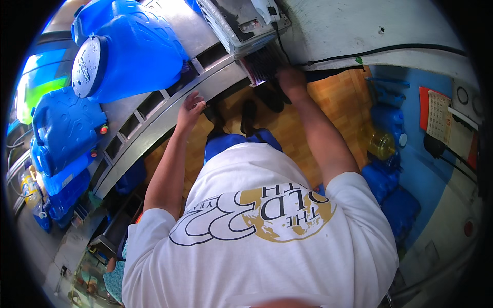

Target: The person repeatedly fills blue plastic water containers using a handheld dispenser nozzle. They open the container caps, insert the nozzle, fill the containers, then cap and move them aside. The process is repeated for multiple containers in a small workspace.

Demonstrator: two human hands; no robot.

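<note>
My left hand (191,109) is raised beside the front edge of a slotted stainless-steel counter (154,119), its fingers loosely curled and apart, with nothing in them. Behind it on the counter lies a large blue plastic water container (142,54) with a wet, dark round cap (89,67). My right hand (292,81) reaches to a dark ribbed unit (264,63) at the counter's end. Blur and shadow hide its fingers, so I cannot tell whether they grip anything. Above that unit sits a metal-topped box (240,23) carrying a white hand-held device (265,10) with a black cord (284,48).
More blue water containers (67,127) stand along the counter at left. Others (393,208) are stacked by the right wall with a yellowish bottle (381,144). A black cable (389,50) runs along a white surface. Another person's patterned sleeve (114,281) shows at lower left.
</note>
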